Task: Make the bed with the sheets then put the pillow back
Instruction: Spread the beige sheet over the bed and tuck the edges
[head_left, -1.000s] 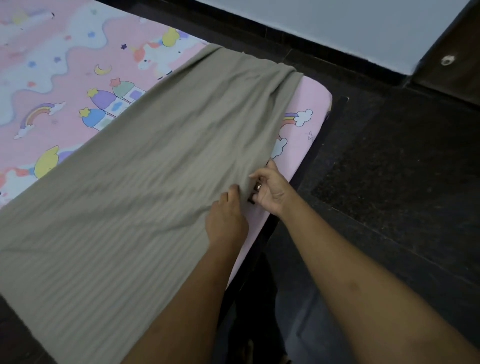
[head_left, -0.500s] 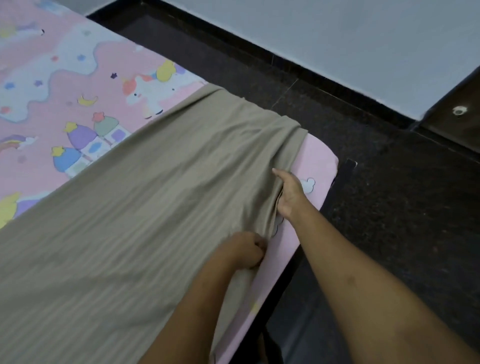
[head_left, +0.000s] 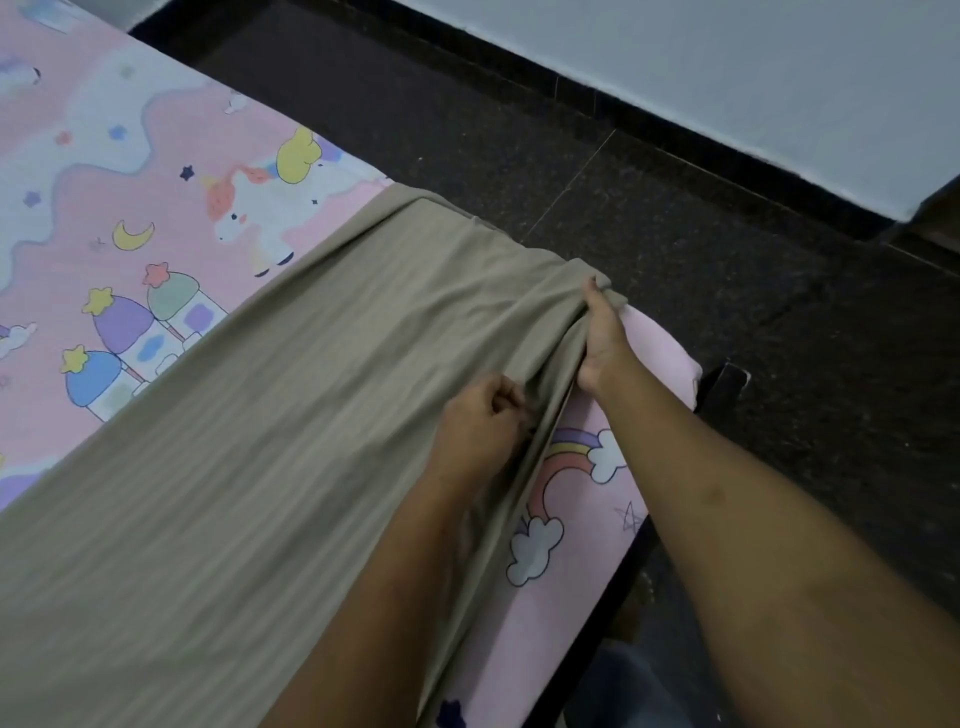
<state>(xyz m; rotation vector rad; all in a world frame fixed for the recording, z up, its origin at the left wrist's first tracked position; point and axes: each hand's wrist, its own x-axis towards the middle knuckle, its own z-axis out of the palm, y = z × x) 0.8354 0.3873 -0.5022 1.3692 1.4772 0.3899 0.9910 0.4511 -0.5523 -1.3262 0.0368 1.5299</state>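
I see a bed covered by a pink sheet printed with unicorns, rainbows and castles. A khaki ribbed sheet lies directly on it, running diagonally from near left to the far right corner, where it bunches into folds. Just beside the folds the pink corner shows bare. A dark strip under the edge is possibly the bed frame, over a dark speckled floor.
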